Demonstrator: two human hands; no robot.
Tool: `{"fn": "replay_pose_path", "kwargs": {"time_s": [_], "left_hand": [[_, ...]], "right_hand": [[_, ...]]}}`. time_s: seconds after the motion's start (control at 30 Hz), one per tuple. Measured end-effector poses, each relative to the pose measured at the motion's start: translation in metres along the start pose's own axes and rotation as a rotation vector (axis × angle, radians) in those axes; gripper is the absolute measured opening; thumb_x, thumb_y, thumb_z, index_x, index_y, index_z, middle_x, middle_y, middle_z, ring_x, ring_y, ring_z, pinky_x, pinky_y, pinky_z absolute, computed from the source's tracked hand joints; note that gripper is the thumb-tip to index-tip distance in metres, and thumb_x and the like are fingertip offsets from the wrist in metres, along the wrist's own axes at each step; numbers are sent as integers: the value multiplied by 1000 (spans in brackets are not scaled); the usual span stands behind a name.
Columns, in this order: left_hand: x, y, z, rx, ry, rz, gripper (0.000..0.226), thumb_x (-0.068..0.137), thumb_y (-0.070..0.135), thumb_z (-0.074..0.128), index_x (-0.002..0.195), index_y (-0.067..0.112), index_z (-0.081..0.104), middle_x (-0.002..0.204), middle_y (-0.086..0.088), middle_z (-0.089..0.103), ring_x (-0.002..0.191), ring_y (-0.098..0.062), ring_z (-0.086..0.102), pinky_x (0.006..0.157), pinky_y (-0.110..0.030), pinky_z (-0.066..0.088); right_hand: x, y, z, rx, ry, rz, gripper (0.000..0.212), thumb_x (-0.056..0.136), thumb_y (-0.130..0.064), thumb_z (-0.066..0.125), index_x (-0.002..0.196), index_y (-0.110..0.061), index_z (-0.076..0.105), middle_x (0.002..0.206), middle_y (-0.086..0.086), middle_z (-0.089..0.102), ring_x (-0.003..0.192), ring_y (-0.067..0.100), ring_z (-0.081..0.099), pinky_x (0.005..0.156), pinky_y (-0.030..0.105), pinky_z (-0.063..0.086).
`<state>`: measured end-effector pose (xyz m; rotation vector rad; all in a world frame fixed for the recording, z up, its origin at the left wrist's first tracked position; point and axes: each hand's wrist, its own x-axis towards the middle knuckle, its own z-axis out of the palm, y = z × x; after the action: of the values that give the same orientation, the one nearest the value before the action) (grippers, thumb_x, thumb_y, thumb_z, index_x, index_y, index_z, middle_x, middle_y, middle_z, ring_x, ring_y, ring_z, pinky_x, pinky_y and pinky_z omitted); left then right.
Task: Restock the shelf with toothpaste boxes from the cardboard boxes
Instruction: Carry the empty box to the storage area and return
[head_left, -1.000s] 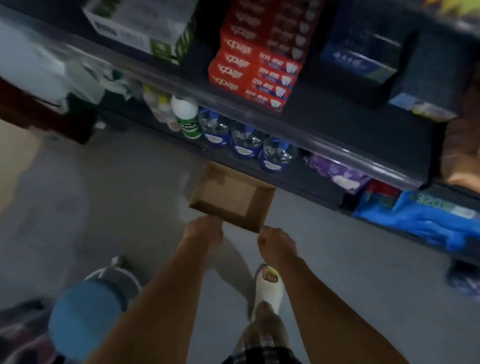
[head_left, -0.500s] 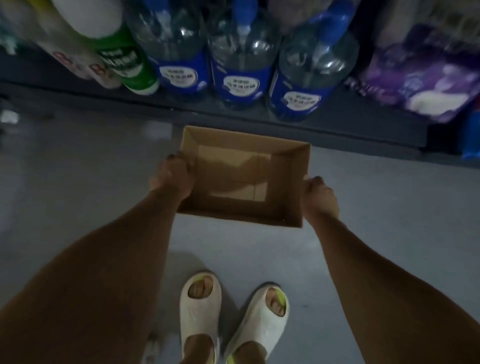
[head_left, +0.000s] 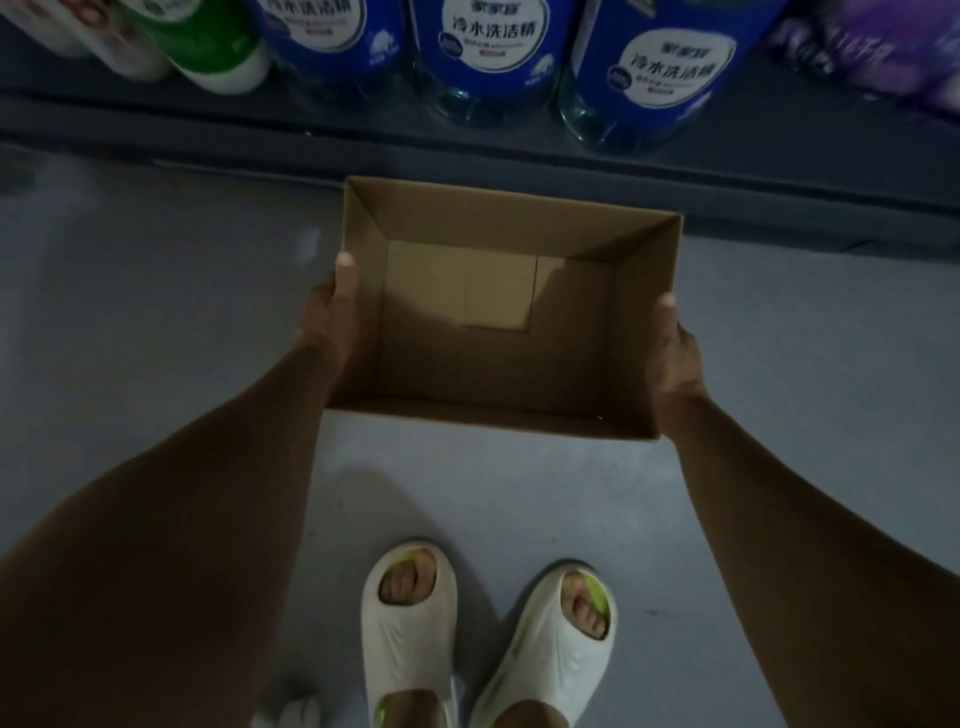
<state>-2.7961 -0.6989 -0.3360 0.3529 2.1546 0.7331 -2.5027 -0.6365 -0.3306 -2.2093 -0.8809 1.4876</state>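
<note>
Left hand (head_left: 332, 306) and right hand (head_left: 675, 348) grip an open, seemingly empty cardboard box (head_left: 519, 218) above the floor (head_left: 156, 312).

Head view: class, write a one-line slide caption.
Both hands, left and right, hold an empty cardboard box above the floor.

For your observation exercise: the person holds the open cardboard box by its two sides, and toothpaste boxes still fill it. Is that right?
Not quite. In the head view the cardboard box is empty, its bare bottom showing. The left hand and right hand do hold its two sides.

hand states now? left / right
Left hand: holds the left wall of the empty cardboard box.
Right hand: holds the box's right wall.
</note>
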Motion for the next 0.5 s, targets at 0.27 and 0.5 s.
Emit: {"fn": "replay_pose_path", "kwargs": {"time_s": [0.27,0.5], "left_hand": [[-97,50,-42,152,-99,31,76,91,69,23,133,14,55,135,-18,53,127,-37,47,110,-54,33],[-257,142,-92,274,-173,120,57,102,46,29,143,9,42,143,-13,47,136,-33,35,112,-31,26]], "right_hand": [[-88,-5,-68,107,56,84,67,96,-60,32,144,-15,41,146,11,44,134,32,41,113,43,30],[-244,-26,-174,217,154,223,65,96,-59,34,140,-13,47,141,12,49,131,33,44,112,48,33]]}}
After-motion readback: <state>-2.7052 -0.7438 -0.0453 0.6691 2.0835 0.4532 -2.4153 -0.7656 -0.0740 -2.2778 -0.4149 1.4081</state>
